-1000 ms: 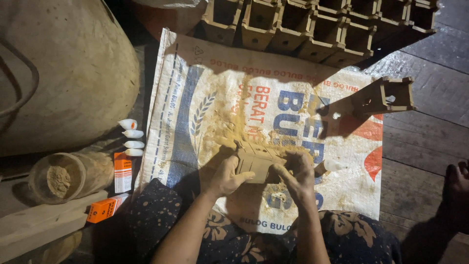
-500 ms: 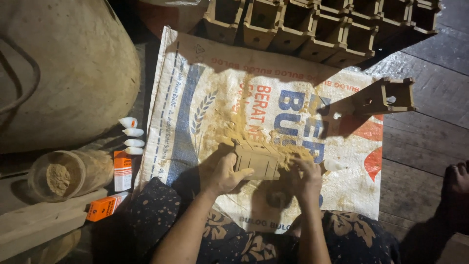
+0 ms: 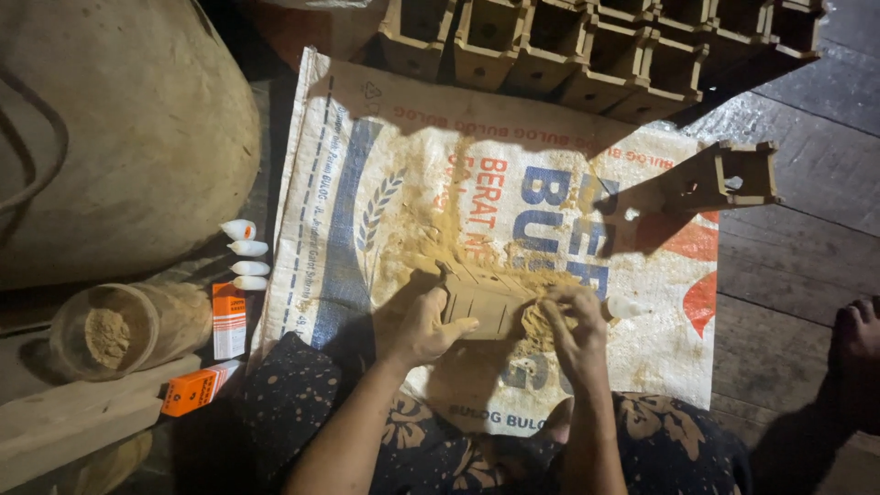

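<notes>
Left hand (image 3: 423, 323) grips slatted wooden box (image 3: 486, 302); right hand (image 3: 573, 332) pinches gritty sawdust (image 3: 536, 323) against it.

Pretty dim spot overall, light only really hits the middle and everything toward the edges sinks into shadow. The floor (image 3: 797, 266) is dark wooden planks, a bit shiny where the light catches them at upper right. A woven plastic sack (image 3: 385, 165) is spread flat on it as a work mat, white with blue and red printing, dusted with tan powder. A big rounded burlap bag (image 3: 119, 137) fills the left side. Along the top runs a row of small wooden box frames (image 3: 596, 46), packed side by side. A rough wooden board (image 3: 73, 417) lies at lower left.
</notes>
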